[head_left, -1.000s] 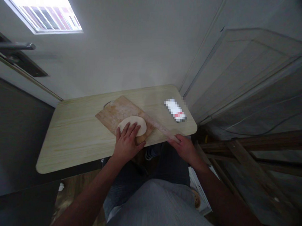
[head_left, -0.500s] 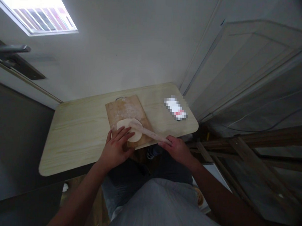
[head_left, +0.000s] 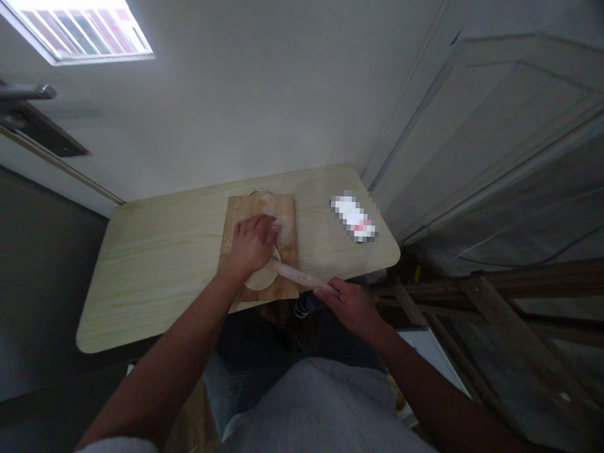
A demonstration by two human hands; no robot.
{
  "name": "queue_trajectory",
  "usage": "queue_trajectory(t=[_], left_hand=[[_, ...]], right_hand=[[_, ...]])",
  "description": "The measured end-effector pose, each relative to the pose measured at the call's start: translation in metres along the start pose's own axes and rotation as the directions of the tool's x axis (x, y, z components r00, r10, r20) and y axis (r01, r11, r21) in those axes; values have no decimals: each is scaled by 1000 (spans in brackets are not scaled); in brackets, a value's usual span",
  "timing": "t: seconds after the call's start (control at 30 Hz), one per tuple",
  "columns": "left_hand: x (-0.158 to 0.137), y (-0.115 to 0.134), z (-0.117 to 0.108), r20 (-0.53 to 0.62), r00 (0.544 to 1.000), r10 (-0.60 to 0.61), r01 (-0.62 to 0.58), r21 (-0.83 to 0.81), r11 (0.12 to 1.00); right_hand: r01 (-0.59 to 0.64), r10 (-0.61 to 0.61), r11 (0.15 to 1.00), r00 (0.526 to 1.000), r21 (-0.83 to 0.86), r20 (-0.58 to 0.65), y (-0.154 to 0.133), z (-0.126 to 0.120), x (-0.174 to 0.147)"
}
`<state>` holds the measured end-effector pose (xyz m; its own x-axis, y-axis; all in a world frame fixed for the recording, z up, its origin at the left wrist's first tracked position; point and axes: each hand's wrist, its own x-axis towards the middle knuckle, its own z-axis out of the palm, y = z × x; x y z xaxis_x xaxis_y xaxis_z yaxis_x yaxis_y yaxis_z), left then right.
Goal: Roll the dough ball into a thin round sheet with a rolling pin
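A thin round of dough [head_left: 262, 278] lies on a floured wooden cutting board [head_left: 287, 216], toward its near end. My left hand [head_left: 254, 243] is over the middle of the board, hiding part of the dough's far side. Its fingers are bent and slightly apart at the floured surface, with nothing visible in them. My right hand [head_left: 351, 303] grips the near right end of a wooden rolling pin [head_left: 302, 277]. The pin's other end rests at the right edge of the dough, close to my left wrist.
The board lies on a light wood-grain table [head_left: 150, 266] against a white door with a metal handle [head_left: 25, 93]. A phone with a blurred screen [head_left: 353, 217] lies at the table's right end. Wooden beams [head_left: 520, 279] stand at the right.
My left hand has moved from the dough's near left edge to the board's middle. The board has turned and now sits straighter, slightly to the right. My right hand still grips the rolling pin.
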<state>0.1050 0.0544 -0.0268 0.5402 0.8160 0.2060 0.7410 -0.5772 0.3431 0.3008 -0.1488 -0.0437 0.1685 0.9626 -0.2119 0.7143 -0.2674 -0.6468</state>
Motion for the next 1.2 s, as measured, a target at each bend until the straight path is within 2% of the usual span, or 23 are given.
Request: queue_trajectory(t=[0.2, 0.33, 0.63, 0.83, 1.0, 1.2], left_hand=[[-2, 7, 3, 57, 998, -9, 5, 85, 996], [6, 12, 4, 75, 997, -22, 14, 106, 994], [30, 19, 11, 52, 999, 5, -13, 152, 988], [39, 20, 18, 13, 1000, 3, -6, 178, 984], [29, 19, 16, -11, 1000, 6, -4, 157, 988], [-3, 13, 3, 40, 998, 49, -54, 134, 990]], right_hand=[[-37, 38, 998, 999, -44, 19, 4, 5, -3], [-31, 31, 999, 999, -30, 5, 5, 5, -4], [-82, 95, 988, 991, 133, -92, 5, -3, 3], [-116, 140, 985, 971, 127, -193, 15, -2, 16], [-119, 128, 991, 977, 64, -170, 12, 3, 7], [-90, 95, 994, 992, 64, -80, 1, 22, -26]])
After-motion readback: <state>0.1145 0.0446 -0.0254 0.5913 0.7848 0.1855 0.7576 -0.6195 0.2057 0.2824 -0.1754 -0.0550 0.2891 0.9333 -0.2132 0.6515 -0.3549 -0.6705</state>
